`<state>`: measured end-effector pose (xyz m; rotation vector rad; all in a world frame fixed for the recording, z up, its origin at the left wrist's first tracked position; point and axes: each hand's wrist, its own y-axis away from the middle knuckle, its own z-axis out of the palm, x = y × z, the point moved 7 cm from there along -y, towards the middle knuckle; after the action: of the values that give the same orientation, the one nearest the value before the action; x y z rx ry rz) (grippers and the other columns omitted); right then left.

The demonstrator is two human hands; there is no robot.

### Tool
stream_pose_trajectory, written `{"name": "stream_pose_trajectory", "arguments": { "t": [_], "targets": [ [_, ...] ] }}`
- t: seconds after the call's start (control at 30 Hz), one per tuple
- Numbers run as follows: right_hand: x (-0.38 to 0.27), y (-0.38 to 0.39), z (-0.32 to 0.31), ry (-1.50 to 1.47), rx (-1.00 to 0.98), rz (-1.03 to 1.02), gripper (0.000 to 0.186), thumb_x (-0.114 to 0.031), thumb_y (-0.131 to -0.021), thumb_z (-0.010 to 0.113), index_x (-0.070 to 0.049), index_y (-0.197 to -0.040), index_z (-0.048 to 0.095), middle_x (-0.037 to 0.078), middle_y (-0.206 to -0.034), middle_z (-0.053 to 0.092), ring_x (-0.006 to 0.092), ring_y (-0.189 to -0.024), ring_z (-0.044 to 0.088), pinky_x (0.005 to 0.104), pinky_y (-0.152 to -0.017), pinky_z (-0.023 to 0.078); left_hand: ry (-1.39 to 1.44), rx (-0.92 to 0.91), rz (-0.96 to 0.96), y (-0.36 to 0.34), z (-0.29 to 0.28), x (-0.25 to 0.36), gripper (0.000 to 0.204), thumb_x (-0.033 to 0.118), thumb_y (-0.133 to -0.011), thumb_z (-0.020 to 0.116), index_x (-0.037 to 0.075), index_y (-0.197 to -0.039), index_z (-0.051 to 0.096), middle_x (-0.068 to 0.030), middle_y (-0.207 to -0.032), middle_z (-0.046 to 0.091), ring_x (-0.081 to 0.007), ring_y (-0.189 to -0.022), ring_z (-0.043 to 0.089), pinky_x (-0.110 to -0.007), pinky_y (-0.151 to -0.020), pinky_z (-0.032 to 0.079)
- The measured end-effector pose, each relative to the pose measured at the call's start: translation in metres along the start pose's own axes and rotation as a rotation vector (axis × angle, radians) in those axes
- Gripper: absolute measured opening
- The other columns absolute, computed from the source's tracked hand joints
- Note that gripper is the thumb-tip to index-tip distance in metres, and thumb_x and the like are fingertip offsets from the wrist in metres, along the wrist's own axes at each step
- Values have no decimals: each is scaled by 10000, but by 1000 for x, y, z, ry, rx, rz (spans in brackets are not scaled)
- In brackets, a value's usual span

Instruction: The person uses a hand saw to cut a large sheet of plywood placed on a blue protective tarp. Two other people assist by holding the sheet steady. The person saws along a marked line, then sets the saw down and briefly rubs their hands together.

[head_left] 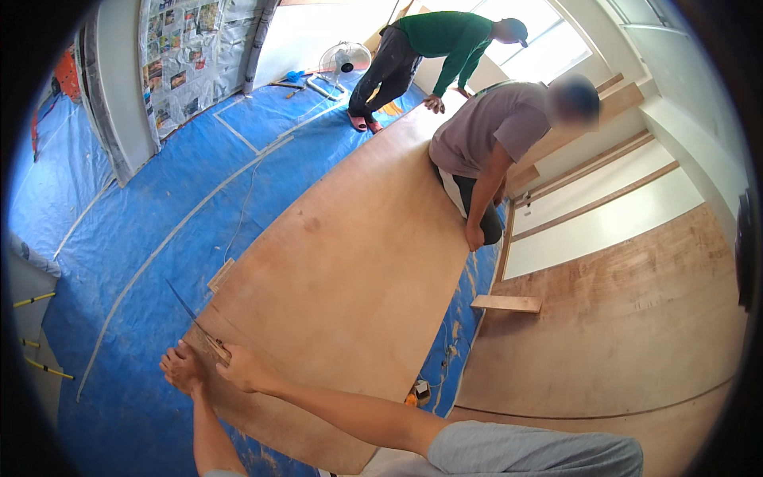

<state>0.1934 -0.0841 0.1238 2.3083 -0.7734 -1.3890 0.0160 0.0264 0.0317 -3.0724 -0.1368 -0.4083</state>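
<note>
- Gripping the saw (195,319) by its handle, the right hand (245,370) has its fingers closed around it at the near left corner of the sheet (342,262).
- The saw's long axis runs aslant across the left edge there: handle over the wood, tip pointing away and to the left, out over the blue plastic (143,302). Whether the teeth touch the wood, I cannot tell.
- The left hand (183,368) is at the same corner, just left of the saw handle, its fingers bent at the sheet's edge; how tightly it holds, or whether it pinches the wood, I cannot tell.
- The sheet's own long axis runs from the near end, by the two hands, away and to the right.
- At the far end, a person in green (445,36) bends forward, a hand down at the wood.
- Along the right edge, toward the far end, a person in mauve (501,131) crouches with one hand at that edge.
- Beside the left edge, near the saw tip, a block (220,275) pokes out, pointing away.
- Past the left edge, toward the far end, a fan (345,57) stands near the person in green.
- Right of the right edge and apart from it, a plank (507,304) lies crosswise, by a brown panel (604,342).
</note>
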Motion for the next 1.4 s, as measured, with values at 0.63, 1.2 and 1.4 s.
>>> {"name": "stream_pose_trajectory", "arguments": {
  "t": [0.63,1.2,1.4],
  "targets": [
    [2,0,4,-37,64,19,585,-332,-914,671,43,-1359,605,312,-1243,672,448,-1155,656,483,-996,520,-16,1,5,-1,2,-4,459,483,-1029,503,63,-983,682,-135,-1093,654,-360,-1123,586,-529,-911,482],
    [1,-1,4,-49,69,4,565,-360,-922,663,8,-1349,633,298,-1198,692,458,-1119,665,488,-970,531,19,-42,-12,-2,-1,-4,489,498,-1038,492,49,-1011,683,-154,-1112,656,-370,-1143,581,-540,-931,474],
    [0,2,2,-30,47,34,574,-359,-919,666,0,-1365,625,294,-1183,697,447,-1097,674,485,-950,534,8,-58,-30,-3,0,-5,486,496,-1036,493,50,-1026,687,-147,-1117,655,-368,-1144,580,-540,-940,470]
  ]
}}
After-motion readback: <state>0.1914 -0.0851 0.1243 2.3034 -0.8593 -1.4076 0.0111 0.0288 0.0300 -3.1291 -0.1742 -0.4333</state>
